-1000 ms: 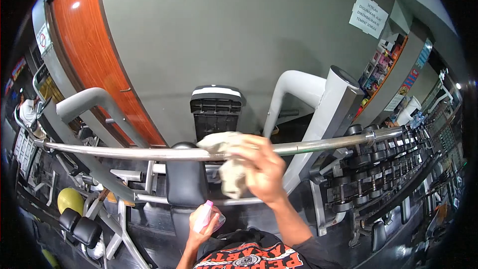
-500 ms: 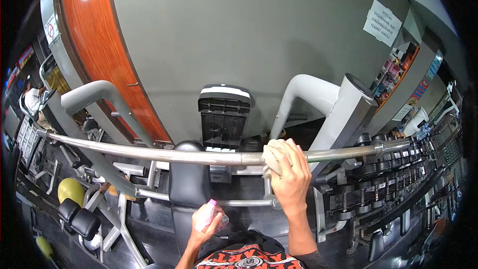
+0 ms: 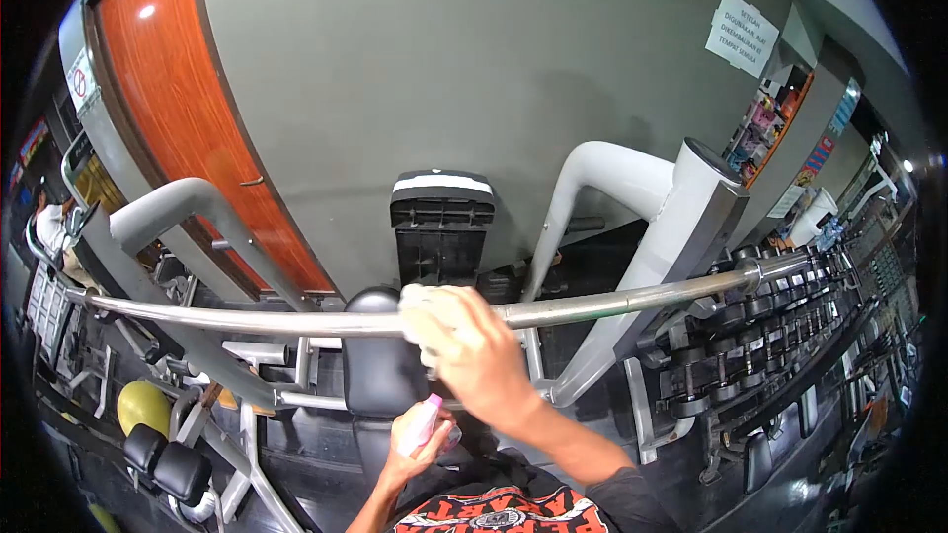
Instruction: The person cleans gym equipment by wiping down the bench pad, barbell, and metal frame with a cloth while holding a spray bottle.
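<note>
A long metal barbell (image 3: pixel 247 321) runs across the rack in front of me. My right hand (image 3: pixel 474 360), slightly blurred, is closed on a whitish cloth (image 3: pixel 413 321) and presses it around the bar near its middle, above the bench. Lower down, close to my shirt, my left hand (image 3: pixel 407 449) grips a small bottle with a pink top (image 3: pixel 425 424); its lower part is partly hidden by the fingers. Behind my hands the black padded bench (image 3: pixel 375 385) stands under the bar.
Grey rack uprights rise at the left (image 3: pixel 173 207) and right (image 3: pixel 647 257). Rows of dumbbells (image 3: pixel 726 375) fill a stand at the right. A yellow ball (image 3: pixel 143 408) lies at the left. Behind the rack are a grey wall (image 3: pixel 395 69) and an orange-brown door (image 3: pixel 183 109). Another person (image 3: pixel 51 227) is at far left.
My right hand has slid the cloth leftward along the bar, from right of the bench to over it. My left hand still holds the bottle, and the view has shifted slightly.
</note>
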A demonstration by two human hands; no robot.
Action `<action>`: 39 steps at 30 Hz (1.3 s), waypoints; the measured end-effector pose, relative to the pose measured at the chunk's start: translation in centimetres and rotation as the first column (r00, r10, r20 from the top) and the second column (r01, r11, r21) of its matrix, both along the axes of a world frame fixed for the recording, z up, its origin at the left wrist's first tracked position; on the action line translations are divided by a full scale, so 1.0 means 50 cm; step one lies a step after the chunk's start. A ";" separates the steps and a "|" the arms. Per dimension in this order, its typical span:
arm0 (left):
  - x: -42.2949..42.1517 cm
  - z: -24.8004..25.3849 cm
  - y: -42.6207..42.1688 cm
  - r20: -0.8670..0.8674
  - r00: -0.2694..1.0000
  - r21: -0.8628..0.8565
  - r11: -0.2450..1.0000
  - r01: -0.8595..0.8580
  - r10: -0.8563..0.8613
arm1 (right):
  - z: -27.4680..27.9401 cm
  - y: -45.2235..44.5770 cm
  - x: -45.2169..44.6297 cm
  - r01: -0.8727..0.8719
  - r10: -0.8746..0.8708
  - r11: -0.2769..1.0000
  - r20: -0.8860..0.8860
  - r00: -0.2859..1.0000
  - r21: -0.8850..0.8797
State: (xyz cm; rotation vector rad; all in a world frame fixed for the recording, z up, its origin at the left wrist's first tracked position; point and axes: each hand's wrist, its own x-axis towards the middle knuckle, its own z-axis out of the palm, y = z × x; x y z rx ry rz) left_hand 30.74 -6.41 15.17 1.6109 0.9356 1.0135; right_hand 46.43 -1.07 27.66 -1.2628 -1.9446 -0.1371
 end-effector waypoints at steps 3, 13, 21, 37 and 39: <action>-0.009 -0.005 0.011 0.036 0.998 0.014 0.999 0.042 -0.043 | 0.020 -0.044 0.068 0.086 -0.084 0.995 0.035 0.996 -0.049; 0.011 -0.024 0.004 0.142 0.989 -0.153 0.987 0.053 -0.031 | 0.016 -0.121 0.303 0.591 -0.592 0.806 0.026 0.806 0.028; 0.043 -0.028 -0.023 0.066 0.997 -0.039 0.999 0.030 -0.028 | -0.023 -0.017 0.076 0.112 -0.114 0.978 -0.002 0.993 0.177; 0.033 -0.019 -0.040 -0.051 0.999 0.037 0.999 0.002 -0.001 | -0.019 -0.067 0.204 0.450 -0.435 0.889 -0.142 0.889 0.091; 0.027 -0.027 -0.038 -0.064 0.998 0.146 0.989 -0.013 0.022 | -0.023 -0.053 0.146 0.283 -0.259 0.950 -0.167 0.951 0.134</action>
